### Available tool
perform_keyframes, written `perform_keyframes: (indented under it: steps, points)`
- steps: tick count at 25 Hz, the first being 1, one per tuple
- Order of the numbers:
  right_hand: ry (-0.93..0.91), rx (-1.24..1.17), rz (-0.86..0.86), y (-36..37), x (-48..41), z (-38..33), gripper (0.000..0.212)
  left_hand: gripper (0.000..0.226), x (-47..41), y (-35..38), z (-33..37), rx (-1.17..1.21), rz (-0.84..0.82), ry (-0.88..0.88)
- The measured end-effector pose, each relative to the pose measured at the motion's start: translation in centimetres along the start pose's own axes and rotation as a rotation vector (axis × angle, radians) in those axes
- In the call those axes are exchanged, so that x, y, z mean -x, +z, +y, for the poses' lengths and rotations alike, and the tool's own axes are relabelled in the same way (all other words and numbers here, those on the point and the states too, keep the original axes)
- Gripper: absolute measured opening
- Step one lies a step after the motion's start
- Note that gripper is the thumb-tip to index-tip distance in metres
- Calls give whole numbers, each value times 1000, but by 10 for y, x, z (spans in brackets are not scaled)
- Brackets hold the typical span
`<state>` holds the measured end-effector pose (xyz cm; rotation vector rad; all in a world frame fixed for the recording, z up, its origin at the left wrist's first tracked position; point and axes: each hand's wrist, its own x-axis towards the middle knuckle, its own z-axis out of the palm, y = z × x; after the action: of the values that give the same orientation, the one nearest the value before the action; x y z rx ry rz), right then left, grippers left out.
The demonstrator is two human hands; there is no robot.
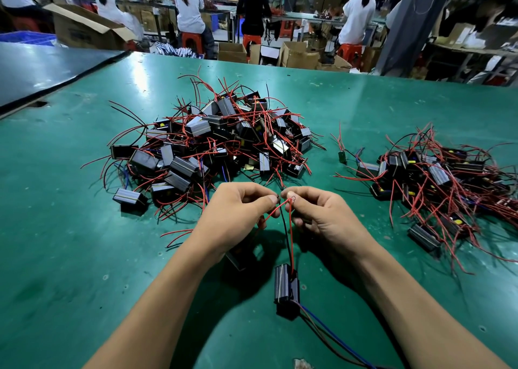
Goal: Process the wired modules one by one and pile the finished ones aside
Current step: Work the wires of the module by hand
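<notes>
Left hand (241, 209) and right hand (322, 214) meet fingertip to fingertip above the worktop (70, 228), both closed in a thumb-and-forefinger pinch. The left appears to nip the end of the black wire (285, 228). The right nips the top of the red wire (291, 242), and a red strand also slants down under the left thumb. The other fingers curl under the palms. Both forearms enter from 6 o'clock and converge, with the wrists roughly level. The two ends are brought together at one point, probably for twisting or joining, but the operation itself is too small to tell.

At 6 o'clock from the hands, between the forearms, the module (286, 287) sits at the lower end of both wires. Holding it by the leads puts the wire ends up near the eyes. Whether it hangs or rests on the worktop cannot be told. A blue wire (336, 340) trails from it toward 5 o'clock.

At 12 o'clock lies the large pile (215, 141), and at 3 o'clock the small pile (437, 178), the two well apart. The gap presumably keeps untreated and finished units from mixing. The small pile is likely the finished one, which would put the task at an early stage.
</notes>
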<state>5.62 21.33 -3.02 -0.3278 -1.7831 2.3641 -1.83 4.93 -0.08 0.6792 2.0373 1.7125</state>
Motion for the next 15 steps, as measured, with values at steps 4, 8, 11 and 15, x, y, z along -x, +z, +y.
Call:
perform_keyframes:
  steps: [4, 8, 11, 15]
  points:
    - [-112, 121, -11, -4, 0, -1, 30, 11, 0, 0, 0, 14, -10, 10]
    - [-126, 201, -34, -1, 2, -1, 30, 11, 0, 0, 0, 25, -35, 20]
    - [-162, 231, 21, -1, 1, -2, 30, 13, 0, 0, 1, 13, -44, 28]
    - [-155, 224, 42, -3, 0, -2, 38, 13, 1, 0, 1, -33, -50, 40]
